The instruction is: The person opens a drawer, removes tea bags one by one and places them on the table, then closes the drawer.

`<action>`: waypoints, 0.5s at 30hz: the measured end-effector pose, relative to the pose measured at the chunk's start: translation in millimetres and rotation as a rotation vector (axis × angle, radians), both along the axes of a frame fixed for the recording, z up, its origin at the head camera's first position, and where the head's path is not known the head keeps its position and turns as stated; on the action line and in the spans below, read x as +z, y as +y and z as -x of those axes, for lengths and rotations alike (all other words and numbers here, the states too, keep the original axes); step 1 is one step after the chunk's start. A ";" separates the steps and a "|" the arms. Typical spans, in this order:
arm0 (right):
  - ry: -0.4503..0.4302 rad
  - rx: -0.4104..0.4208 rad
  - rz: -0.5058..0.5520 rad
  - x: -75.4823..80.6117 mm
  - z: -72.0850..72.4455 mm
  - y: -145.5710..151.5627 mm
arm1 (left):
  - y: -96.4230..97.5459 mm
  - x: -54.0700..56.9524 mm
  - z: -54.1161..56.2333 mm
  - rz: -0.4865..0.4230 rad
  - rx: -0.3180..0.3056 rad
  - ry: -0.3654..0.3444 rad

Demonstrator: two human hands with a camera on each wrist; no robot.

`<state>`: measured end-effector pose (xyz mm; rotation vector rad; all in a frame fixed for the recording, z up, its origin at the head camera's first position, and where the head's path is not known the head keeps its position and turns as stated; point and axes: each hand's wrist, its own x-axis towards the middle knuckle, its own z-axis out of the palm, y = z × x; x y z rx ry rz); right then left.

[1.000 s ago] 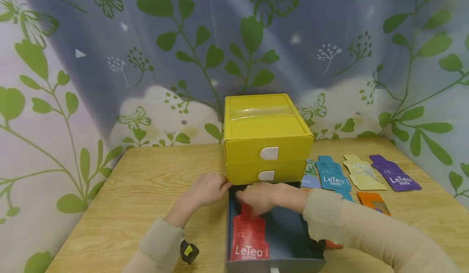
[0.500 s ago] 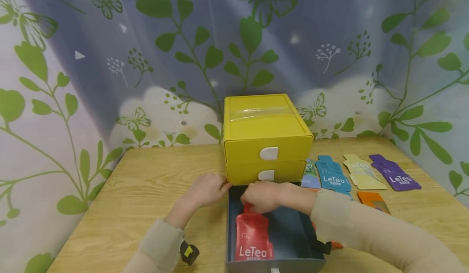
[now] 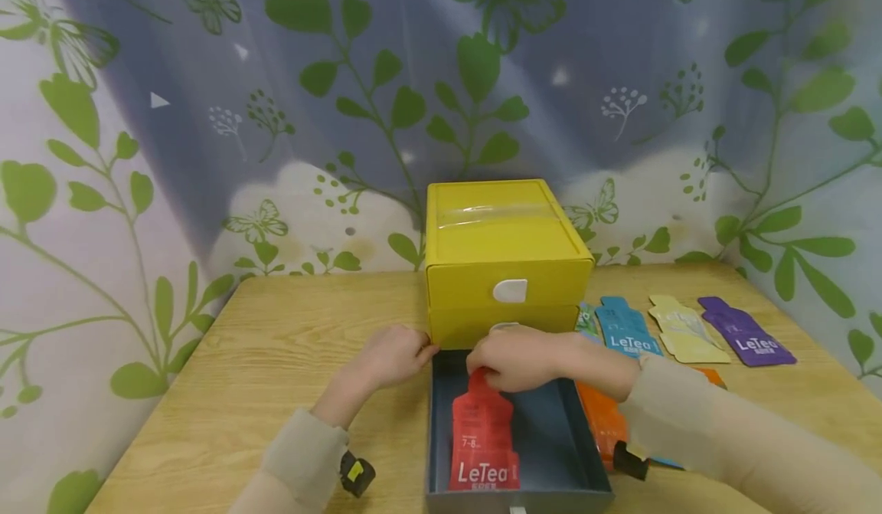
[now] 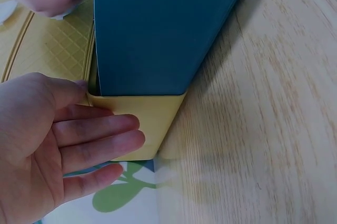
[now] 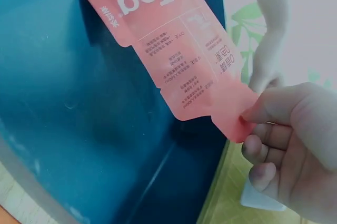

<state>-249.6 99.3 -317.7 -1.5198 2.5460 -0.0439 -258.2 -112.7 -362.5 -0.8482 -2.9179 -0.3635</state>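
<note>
My right hand (image 3: pixel 517 357) pinches the narrow neck of a red LeTea tea packet (image 3: pixel 484 437) between thumb and forefinger. The packet, shaped like a bottle, hangs within the pulled-out dark blue drawer (image 5: pixel 79 129), its lower end at the drawer's front wall. At the yellow drawer box (image 4: pixel 150 124), my left hand (image 4: pixel 73 134) touches the front corner with its thumb, fingers reaching fairly straight along the side. In the head view that hand is beside the drawer's back left corner.
On the right of the table lie a blue packet (image 3: pixel 623 329), a pale yellow packet (image 3: pixel 685 330) and a purple packet (image 3: pixel 747 332). An orange packet (image 3: pixel 602 418) is beside the drawer, partly behind my right sleeve. A patterned curtain (image 3: pixel 344 192) hangs behind.
My right hand has gripped the red packet's neck and shifted it slightly right and up from the drawer's left side. My left hand stays at the box corner.
</note>
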 end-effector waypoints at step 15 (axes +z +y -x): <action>0.013 -0.020 0.147 24.1 -10.3 34.1 | -0.4 -2.5 0.1 -0.011 -0.045 0.049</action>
